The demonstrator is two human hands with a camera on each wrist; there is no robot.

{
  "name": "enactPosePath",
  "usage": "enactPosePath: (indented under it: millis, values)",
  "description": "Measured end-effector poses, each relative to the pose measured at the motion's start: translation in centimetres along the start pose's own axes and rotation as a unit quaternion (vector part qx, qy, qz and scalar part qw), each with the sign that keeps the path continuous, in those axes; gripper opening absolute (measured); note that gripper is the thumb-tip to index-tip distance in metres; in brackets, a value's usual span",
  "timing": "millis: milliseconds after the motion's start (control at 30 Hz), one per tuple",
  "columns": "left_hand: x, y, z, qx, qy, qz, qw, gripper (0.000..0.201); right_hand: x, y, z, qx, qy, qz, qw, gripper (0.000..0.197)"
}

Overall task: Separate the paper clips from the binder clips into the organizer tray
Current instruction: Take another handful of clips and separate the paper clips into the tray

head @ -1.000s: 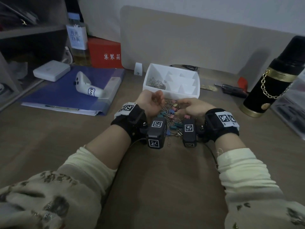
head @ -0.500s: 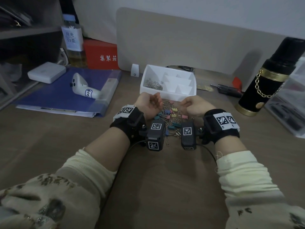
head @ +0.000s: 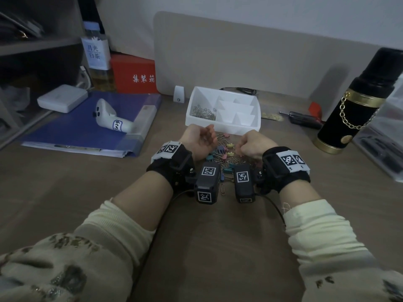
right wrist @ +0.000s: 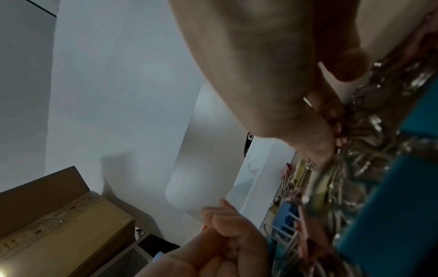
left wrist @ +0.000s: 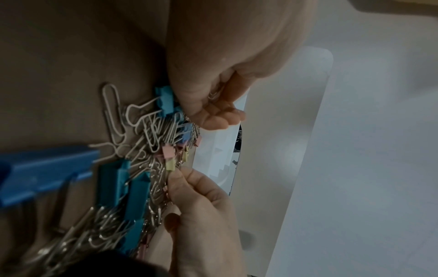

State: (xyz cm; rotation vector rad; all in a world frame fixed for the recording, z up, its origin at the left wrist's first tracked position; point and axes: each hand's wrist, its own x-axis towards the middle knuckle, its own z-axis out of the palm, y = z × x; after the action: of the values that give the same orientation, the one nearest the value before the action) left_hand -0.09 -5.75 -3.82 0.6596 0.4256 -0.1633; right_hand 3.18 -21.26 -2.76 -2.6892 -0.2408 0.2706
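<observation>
A mixed pile of silver paper clips and coloured binder clips (head: 224, 154) lies on the desk just in front of the white organizer tray (head: 239, 129). The tray's left compartment holds paper clips (head: 202, 112). My left hand (head: 208, 136) rests palm-up at the pile's left edge, its fingers curled over a paper clip (left wrist: 214, 93) in the palm. My right hand (head: 238, 149) is knuckles-up on the pile's right side. Its thumb and forefinger (left wrist: 176, 176) pinch a wire clip beside a yellow binder clip (left wrist: 170, 165).
A blue folder (head: 72, 129) carrying a white controller (head: 109, 118) lies at the left. A black and gold flask (head: 353, 105) stands at the right, with a screwdriver (head: 303, 120) near it. A beige panel (head: 261, 57) stands behind the tray.
My right hand has drawn back from beside the left palm to the right side of the pile and curled its fingers into the clips. The left hand has stayed put.
</observation>
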Motion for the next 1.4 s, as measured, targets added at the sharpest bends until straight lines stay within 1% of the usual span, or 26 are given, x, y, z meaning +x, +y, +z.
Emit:
enactPosePath:
  millis: [133,300,367,433,500,567,633,733,767,867,933,1000,1033,1067,1133,1167,1200,1333,1400]
  values:
    - [-0.1,0.0,0.1,0.006,0.004,0.003,1.000,0.029,-0.1,-0.2,0.2,-0.034,-0.002,-0.002,0.999,0.019]
    - [-0.2,0.0,0.4,0.009,0.001,0.007,1.000,0.029,-0.2,-0.5,-0.1,-0.046,0.005,-0.014,0.999,0.012]
    - [-0.2,0.0,0.5,0.010,0.002,0.008,1.000,0.029,-0.1,-0.6,-0.1,-0.028,0.015,-0.018,0.999,0.011]
    - [-0.3,0.0,0.5,0.011,0.002,0.006,1.000,0.028,-0.1,-0.7,-0.2,0.009,0.041,-0.025,0.999,0.012]
    - [-0.3,0.1,0.5,0.006,-0.001,0.004,1.000,0.027,-0.3,-0.9,-0.5,0.051,0.098,-0.049,0.993,0.011]
    - [-0.4,0.2,0.6,-0.010,-0.008,-0.002,1.000,0.027,-0.6,-1.6,-0.9,0.099,0.149,-0.094,0.979,0.006]
    - [-0.4,0.2,0.8,-0.043,-0.022,-0.021,0.999,0.030,-1.1,-2.8,-1.2,0.145,0.145,-0.145,0.968,0.002]
    - [-0.1,0.1,1.0,-0.108,-0.046,-0.058,0.991,0.034,-1.1,-4.3,-0.7,0.154,0.099,-0.192,0.964,0.006]
    - [-0.1,0.2,0.9,-0.120,-0.045,-0.063,0.990,0.033,-0.8,-4.6,-0.5,0.153,0.100,-0.199,0.963,0.007]
    - [-0.1,0.8,0.4,-0.164,-0.051,-0.065,0.983,0.035,0.4,-5.0,-0.2,0.182,0.133,-0.209,0.951,0.011]
    - [-0.3,1.4,0.1,-0.178,-0.048,-0.056,0.981,0.037,1.1,-4.9,-0.1,0.196,0.149,-0.211,0.946,0.011]
    - [-0.3,1.7,-0.1,-0.169,-0.028,-0.036,0.985,0.039,1.5,-4.4,0.0,0.189,0.163,-0.201,0.947,0.013]
    - [-0.3,1.9,-0.1,-0.161,-0.017,-0.022,0.987,0.040,1.7,-4.0,0.0,0.182,0.150,-0.189,0.953,0.015]
    - [-0.2,1.9,-0.2,-0.152,-0.006,-0.010,0.988,0.040,1.8,-3.7,0.1,0.164,0.121,-0.173,0.964,0.019]
    - [0.1,2.0,-0.4,-0.140,0.007,-0.001,0.990,0.041,1.6,-3.3,0.4,0.095,0.044,-0.145,0.984,0.028]
    - [0.1,1.9,-0.4,-0.135,0.011,-0.001,0.991,0.042,1.5,-3.2,0.6,0.064,0.017,-0.135,0.989,0.033]
    - [0.2,1.9,-0.5,-0.132,0.013,-0.001,0.991,0.042,1.5,-3.2,0.8,0.049,0.004,-0.126,0.991,0.036]
    - [0.1,2.0,-0.5,-0.131,0.010,-0.002,0.991,0.043,1.3,-3.0,0.8,0.042,-0.008,-0.096,0.995,0.038]
    - [-0.1,1.9,-0.4,-0.130,0.010,-0.002,0.992,0.043,1.3,-2.9,0.6,0.017,-0.008,-0.096,0.995,0.029]
